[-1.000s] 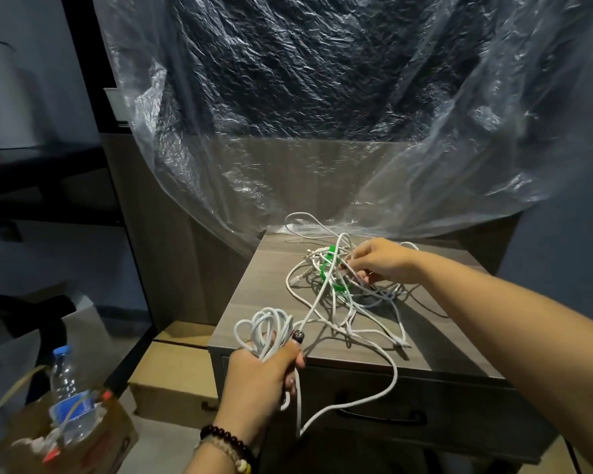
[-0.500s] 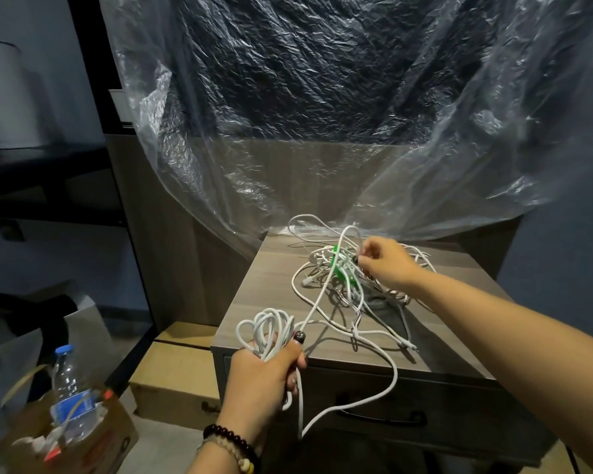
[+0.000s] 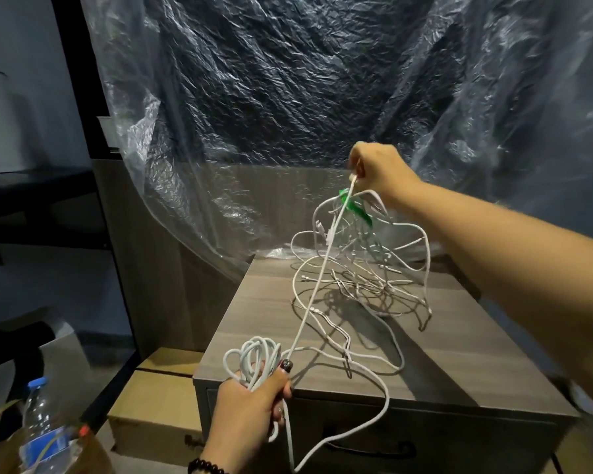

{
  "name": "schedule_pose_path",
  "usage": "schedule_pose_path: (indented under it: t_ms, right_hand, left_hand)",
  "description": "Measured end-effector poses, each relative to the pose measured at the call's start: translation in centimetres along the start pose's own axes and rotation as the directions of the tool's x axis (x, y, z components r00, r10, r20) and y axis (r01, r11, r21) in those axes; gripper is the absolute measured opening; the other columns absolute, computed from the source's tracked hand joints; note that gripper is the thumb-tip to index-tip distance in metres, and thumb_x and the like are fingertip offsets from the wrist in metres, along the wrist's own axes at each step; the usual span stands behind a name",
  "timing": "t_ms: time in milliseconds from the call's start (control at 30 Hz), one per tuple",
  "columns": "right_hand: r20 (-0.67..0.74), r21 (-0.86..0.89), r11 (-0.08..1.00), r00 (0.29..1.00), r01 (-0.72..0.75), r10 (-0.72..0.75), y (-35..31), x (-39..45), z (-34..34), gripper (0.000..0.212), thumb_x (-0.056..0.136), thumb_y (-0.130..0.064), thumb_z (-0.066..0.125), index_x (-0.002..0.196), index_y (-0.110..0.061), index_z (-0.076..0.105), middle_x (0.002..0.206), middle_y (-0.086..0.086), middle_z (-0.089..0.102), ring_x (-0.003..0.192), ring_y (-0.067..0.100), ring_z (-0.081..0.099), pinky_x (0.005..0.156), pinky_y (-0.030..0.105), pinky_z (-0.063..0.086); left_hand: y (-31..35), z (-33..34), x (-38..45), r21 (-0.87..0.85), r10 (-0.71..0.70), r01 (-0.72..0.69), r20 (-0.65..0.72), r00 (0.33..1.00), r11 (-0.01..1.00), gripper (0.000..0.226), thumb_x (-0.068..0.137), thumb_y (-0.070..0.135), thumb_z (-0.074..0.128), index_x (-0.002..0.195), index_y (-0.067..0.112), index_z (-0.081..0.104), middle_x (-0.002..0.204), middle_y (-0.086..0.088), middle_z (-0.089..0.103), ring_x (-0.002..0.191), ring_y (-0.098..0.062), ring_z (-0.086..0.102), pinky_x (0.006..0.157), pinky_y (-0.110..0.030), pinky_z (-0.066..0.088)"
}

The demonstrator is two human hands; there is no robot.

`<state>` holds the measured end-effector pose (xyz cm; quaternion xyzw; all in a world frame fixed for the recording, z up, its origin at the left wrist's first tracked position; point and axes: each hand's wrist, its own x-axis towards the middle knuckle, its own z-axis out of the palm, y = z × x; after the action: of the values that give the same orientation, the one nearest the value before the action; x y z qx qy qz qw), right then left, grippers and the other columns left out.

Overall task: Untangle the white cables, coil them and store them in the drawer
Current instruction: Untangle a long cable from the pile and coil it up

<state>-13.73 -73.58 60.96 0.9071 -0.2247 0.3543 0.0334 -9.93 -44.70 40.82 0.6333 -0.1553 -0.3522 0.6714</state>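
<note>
My left hand [image 3: 250, 408] fingers curled tight round one finished coil [image 3: 254, 357]; right hand [image 3: 379, 172] pinches a strand, lifting the tangle [image 3: 360, 268] half off the cabinet [image 3: 442, 364]. Most cable looks knotted, drawer [image 3: 459, 439] shut: early stage, I'd say.

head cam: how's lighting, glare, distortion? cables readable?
Head view: dim room; specular glare on the plastic sheet; hard shadows under the tangled cables on the cabinet top; wide-angle stretch on the right forearm; the coil is sharp; thin strands against the plastic are hard to separate.
</note>
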Motion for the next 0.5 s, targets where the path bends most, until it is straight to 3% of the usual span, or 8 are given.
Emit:
schedule_pose_path:
  t_ms: [100,300,433,500]
  right_hand:
    - [0.005,-0.101,0.995,1.000,0.019,-0.019,0.0,2.3,-2.6,0.012,0.078,-0.015,0.070,0.088,-0.008,0.069,0.092,0.015,0.068,0.090,0.033,0.062,0.078,0.036,0.051]
    - [0.022,-0.121,0.989,0.996,-0.086,0.090,0.6,4.1,-5.1,0.032,0.073,-0.048,0.078,0.068,-0.022,0.061,0.079,0.011,0.063,0.081,0.031,0.061,0.070,0.034,0.050]
    - [-0.061,-0.055,0.987,0.987,-0.153,0.150,0.1,3.9,-4.9,0.033,0.077,-0.045,0.076,0.068,-0.017,0.062,0.076,0.010,0.062,0.078,0.031,0.061,0.067,0.031,0.046]
    - [-0.081,0.058,0.960,0.957,-0.273,0.277,0.1,3.8,-4.7,0.039,0.079,-0.044,0.075,0.074,-0.005,0.069,0.075,0.016,0.066,0.074,0.031,0.064,0.066,0.031,0.049]
  left_hand:
    - [0.1,-0.1,0.1,-0.010,0.003,-0.003,-0.007,1.000,1.000,0.021,0.087,0.006,0.064,0.069,-0.003,0.071,0.061,-0.017,0.060,0.044,-0.017,0.046,0.051,-0.029,0.040]
    - [-0.3,-0.3,0.6,-0.020,0.017,-0.018,-0.065,0.998,1.000,0.021,0.086,0.001,0.064,0.067,-0.004,0.071,0.059,-0.020,0.057,0.041,-0.018,0.044,0.048,-0.030,0.039]
    - [-0.3,-0.2,0.8,-0.019,0.018,-0.019,-0.093,0.995,1.000,0.018,0.087,-0.002,0.063,0.071,-0.005,0.071,0.057,-0.018,0.059,0.042,-0.019,0.045,0.046,-0.029,0.041]
    - [-0.2,-0.2,0.7,0.005,0.023,-0.022,-0.098,0.995,1.000,0.025,0.086,0.000,0.064,0.062,-0.002,0.071,0.057,-0.019,0.059,0.043,-0.019,0.046,0.049,-0.031,0.041]
